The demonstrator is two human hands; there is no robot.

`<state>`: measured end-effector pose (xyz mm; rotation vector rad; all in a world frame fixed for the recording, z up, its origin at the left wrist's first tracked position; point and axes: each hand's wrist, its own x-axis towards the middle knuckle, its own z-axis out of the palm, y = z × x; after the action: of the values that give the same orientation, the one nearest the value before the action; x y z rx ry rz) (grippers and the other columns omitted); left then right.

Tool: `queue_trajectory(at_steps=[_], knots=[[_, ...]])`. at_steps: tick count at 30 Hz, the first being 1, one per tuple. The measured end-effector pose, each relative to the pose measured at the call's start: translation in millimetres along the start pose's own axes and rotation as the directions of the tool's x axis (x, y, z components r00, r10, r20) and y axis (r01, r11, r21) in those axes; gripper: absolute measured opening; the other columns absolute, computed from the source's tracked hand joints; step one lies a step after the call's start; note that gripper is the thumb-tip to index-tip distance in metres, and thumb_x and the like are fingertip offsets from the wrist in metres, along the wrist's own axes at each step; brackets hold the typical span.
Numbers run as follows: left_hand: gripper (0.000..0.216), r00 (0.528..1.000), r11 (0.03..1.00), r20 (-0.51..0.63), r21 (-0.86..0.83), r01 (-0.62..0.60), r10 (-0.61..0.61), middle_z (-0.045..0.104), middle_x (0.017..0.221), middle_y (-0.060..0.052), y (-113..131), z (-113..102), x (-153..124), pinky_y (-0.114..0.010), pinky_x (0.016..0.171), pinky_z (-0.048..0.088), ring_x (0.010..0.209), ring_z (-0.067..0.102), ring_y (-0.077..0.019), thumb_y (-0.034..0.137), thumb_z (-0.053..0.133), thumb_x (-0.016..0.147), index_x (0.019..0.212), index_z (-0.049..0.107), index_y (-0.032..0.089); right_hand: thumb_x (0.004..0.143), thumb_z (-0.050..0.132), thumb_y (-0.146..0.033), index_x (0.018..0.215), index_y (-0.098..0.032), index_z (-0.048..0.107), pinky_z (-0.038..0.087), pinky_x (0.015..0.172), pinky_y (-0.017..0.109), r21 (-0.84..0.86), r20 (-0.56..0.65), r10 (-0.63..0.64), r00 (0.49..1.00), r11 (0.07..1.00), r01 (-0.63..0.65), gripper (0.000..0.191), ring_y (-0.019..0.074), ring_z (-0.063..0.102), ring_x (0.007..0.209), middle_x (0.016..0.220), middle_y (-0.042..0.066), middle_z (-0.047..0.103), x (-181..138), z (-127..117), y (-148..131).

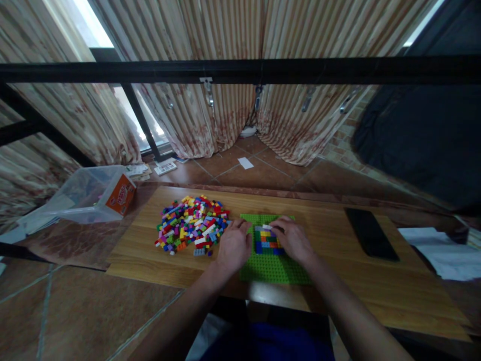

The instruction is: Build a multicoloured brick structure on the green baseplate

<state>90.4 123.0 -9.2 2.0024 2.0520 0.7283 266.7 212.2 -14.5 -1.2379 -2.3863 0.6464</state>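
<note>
Forearms (188, 307) are leading to curled fingers (282, 223), grip unclear; bricks (268, 239) are partly covering the green baseplate (274, 271), many loose pieces (195, 223) are lying unused.

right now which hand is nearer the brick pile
The left hand, close beside the pile; the right hand is farther off, over the baseplate.

Both forearms bare, in from bottom edge, angled inward toward each other. Left forearm (190, 308) runs up-right to left grip (233, 245): back of hand up, fingers forward and bent, closure unclear. Right forearm (347, 298) runs up-left to right grip (296, 239): knuckles up, fingers curled inward to the left, fingertip closure unclear. Hands near each other, not touching. Wrists roughly straight.
</note>
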Motion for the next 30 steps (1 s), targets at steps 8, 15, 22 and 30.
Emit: queue_trajectory(at_steps=[8,15,22,30], knots=[[0.028,0.988,0.998,0.151,-0.07,0.004,0.006,0.069,0.102,-0.008,4.1,16.1,36.6,-0.032,0.096,0.047,0.102,0.062,-0.0212,0.014,0.048,0.087,0.105,0.069,0.02,0.088,0.051,-0.017,0.088,-0.02,0.073,0.044,0.083,0.029,0.018,0.041,-0.019,0.999,1.0,0.018,0.022,0.017,0.06,0.087,0.092,0.006,0.066,10.3,-1.2,6.3],[0.027,0.979,0.991,0.199,-0.132,-0.025,0.051,0.071,0.088,-0.005,-0.5,22.6,48.7,-0.027,0.084,0.05,0.087,0.064,-0.018,0.017,0.048,0.088,0.086,0.074,0.021,0.086,0.055,-0.018,0.085,-0.02,0.074,0.046,0.081,0.029,0.083,0.06,-0.017,0.998,0.996,0.012,0.019,0.0163,0.062,0.083,0.09,0.004,0.067,11.7,-2.1,13.0],[0.027,0.978,0.988,0.2,-0.151,-0.026,0.056,0.072,0.091,-0.003,-6.3,25.2,51.5,-0.023,0.078,0.049,0.082,0.065,-0.016,0.018,0.048,0.087,0.09,0.075,0.022,0.083,0.059,-0.019,0.085,-0.022,0.075,0.046,0.08,0.029,0.144,0.061,0.017,0.998,0.989,-0.026,0.016,0.0162,0.063,0.082,0.088,0.003,0.068,15.2,-1.8,17.4],[0.027,0.973,0.989,0.22,-0.14,-0.035,0.066,0.071,0.086,-0.002,-7.0,24.2,55.4,-0.021,0.073,0.048,0.077,0.064,-0.0146,0.025,0.049,0.089,0.088,0.076,0.022,0.078,0.063,-0.02,0.08,-0.023,0.076,0.046,0.076,0.031,0.233,0.045,-0.007,0.999,0.972,-0.003,0.013,0.0169,0.062,0.078,0.082,0.003,0.068,16.9,1.0,24.7]])
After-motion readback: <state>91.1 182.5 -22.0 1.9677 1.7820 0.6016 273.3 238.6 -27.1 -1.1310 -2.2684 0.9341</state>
